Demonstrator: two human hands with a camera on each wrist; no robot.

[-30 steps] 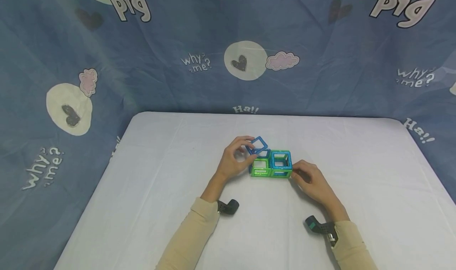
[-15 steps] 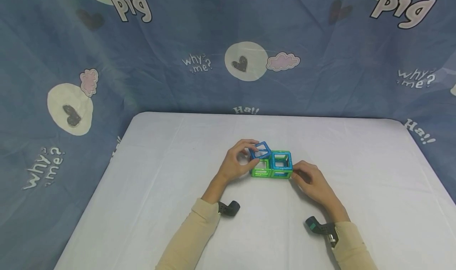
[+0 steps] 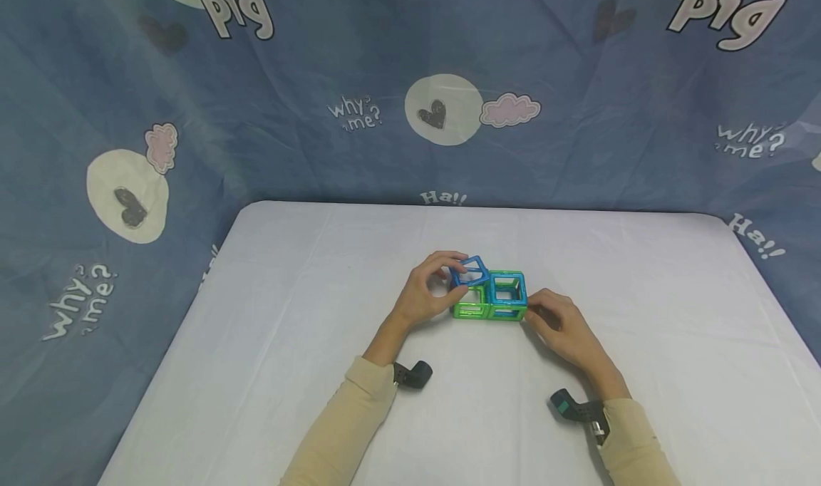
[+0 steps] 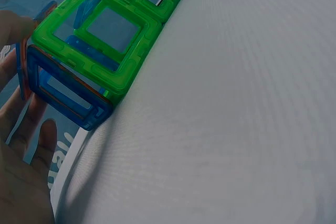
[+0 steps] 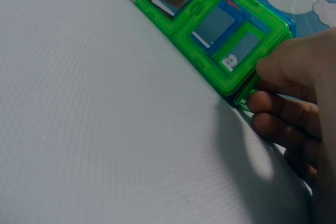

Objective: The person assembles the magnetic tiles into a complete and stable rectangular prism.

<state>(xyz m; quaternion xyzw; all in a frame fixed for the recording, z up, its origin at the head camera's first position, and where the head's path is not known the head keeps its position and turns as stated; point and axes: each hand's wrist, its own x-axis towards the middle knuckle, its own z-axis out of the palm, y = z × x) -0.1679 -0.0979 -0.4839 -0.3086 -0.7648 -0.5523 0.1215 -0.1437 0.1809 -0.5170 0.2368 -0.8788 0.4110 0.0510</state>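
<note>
A two-cell block of square magnetic tiles [image 3: 507, 276], with green and blue see-through frames, stands on the white table. My left hand [image 3: 420, 293] pinches a blue square tile [image 3: 483, 268] between thumb and fingers. That tile lies tilted over the top of the left cell. A green tile [image 4: 135, 56] forms the left cell's near face in the left wrist view. My right hand [image 3: 564, 329] grips the block's right end, its thumb [image 5: 275, 66] at the green corner and curled fingers at the side. The block hides part of the left fingers in the right wrist view.
The white cloth-covered table [image 3: 308, 286] spreads around the block. Behind it hangs a blue printed curtain [image 3: 359, 165]. Dark cameras [image 3: 413, 375] are strapped on both wrists, low over the table.
My left hand has lowered the blue tile slightly and moved it right, onto the top of the left cell; it barely moves in the last half second. The right hand stays still.
</note>
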